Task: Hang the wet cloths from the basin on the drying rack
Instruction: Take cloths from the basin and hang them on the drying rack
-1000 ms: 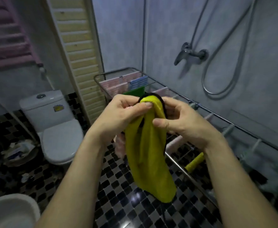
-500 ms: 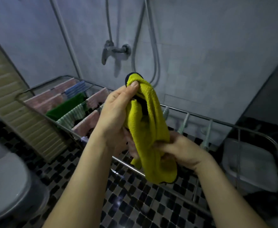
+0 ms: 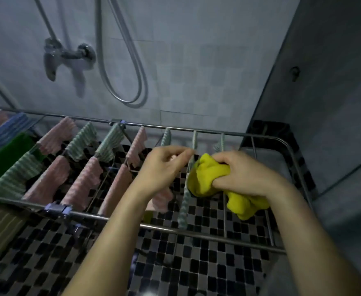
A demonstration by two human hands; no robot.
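Yellow cloth (image 3: 207,180) sits bunched in the right hand (image 3: 245,176), just above the right end of the drying rack (image 3: 207,231). The rails look mostly bare there, while the rest of the rack carries pink cloths (image 3: 83,180) and striped ones. I judge that free space is why it is held here. The right fingers (image 3: 222,183) are clenched round the wad, palm down, wrist low over the rack. The left hand (image 3: 162,169) hovers beside it at a rail bearing a thin striped cloth (image 3: 183,206). Its thumb and forefinger are drawn together, but I cannot tell if they pinch anything.
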